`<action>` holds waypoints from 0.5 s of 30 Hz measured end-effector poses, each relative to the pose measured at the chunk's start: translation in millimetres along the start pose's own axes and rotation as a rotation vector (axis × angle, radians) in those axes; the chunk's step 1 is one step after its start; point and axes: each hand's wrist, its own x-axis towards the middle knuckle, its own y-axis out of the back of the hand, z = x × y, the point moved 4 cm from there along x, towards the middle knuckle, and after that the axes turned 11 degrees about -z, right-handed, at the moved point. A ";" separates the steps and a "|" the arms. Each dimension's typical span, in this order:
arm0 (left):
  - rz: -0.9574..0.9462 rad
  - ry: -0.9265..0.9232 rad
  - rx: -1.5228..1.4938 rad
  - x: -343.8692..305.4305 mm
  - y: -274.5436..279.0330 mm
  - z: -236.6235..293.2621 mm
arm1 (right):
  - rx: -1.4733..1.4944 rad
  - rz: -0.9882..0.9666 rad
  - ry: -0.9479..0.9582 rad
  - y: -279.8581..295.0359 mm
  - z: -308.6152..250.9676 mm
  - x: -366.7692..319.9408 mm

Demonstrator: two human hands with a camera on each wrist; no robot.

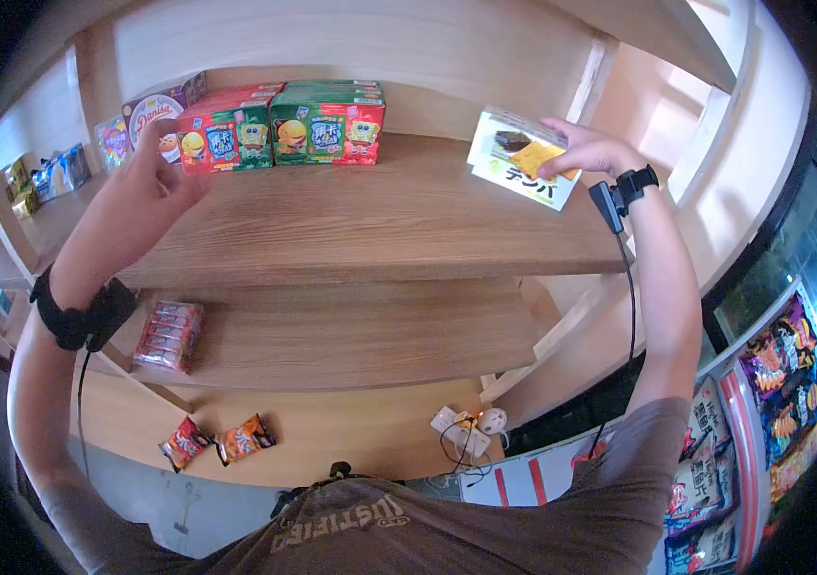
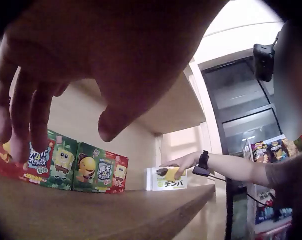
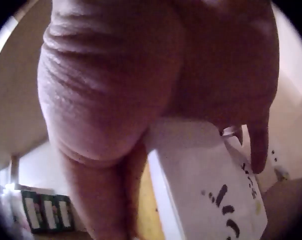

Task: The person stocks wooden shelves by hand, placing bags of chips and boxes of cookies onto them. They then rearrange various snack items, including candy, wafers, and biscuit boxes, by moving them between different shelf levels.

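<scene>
My right hand (image 1: 595, 151) grips a white cracker box (image 1: 522, 184) by its right side, with the thumb across the yellow cracker picture on the front. The box is at the right end of the upper shelf; a second white edge shows just behind it. In the right wrist view the palm covers much of the box (image 3: 191, 170). My left hand (image 1: 143, 206) hangs in front of the red and green cartoon snack boxes (image 1: 327, 132), fingers loosely bent and nothing held. In the left wrist view its fingers overlap the left group of these boxes (image 2: 63, 165).
A purple Danisa box (image 1: 154, 107) stands left of the cartoon boxes. The lower shelf (image 1: 332, 335) bears red wrapped packs (image 1: 169, 335). Two small snack bags (image 1: 245, 439) and a power strip (image 1: 461, 431) lie below. Hanging chip bags (image 1: 782, 355) are at right.
</scene>
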 end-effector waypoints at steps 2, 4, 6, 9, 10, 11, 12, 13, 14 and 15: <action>-0.005 -0.037 -0.014 -4.9 -6.1 9.0 | -0.026 -0.082 0.041 -10.4 -31.1 -9.1; -0.015 -0.076 -0.025 -8.5 -14.4 22.6 | -0.019 -0.079 0.039 -15.7 -50.2 -15.7; -0.035 -0.210 -0.058 -9.5 -25.0 43.6 | -0.011 -0.067 0.033 -18.1 -55.3 -24.9; -0.001 -0.562 -0.039 -2.1 -39.9 78.1 | 0.118 -0.099 0.280 -23.0 -61.6 -39.9; 0.041 -0.634 0.033 3.5 -45.4 91.5 | 0.105 -0.113 0.243 -29.4 -74.1 -53.0; 0.086 -0.700 0.111 8.7 -51.9 108.0 | 0.087 -0.128 0.212 -36.4 -87.4 -66.0; 0.084 -0.731 0.088 11.3 -58.9 127.0 | 0.049 -0.113 0.277 -43.1 -88.9 -68.8; 0.083 -0.759 0.063 15.1 -66.3 147.1 | 0.008 -0.100 0.343 -46.9 -87.7 -71.8; 0.088 -0.773 0.066 20.9 -77.0 162.4 | -0.073 -0.096 0.360 -48.8 -95.1 -78.0; 0.091 -0.786 0.070 25.8 -85.3 177.5 | -0.154 -0.088 0.380 -50.8 -103.6 -85.5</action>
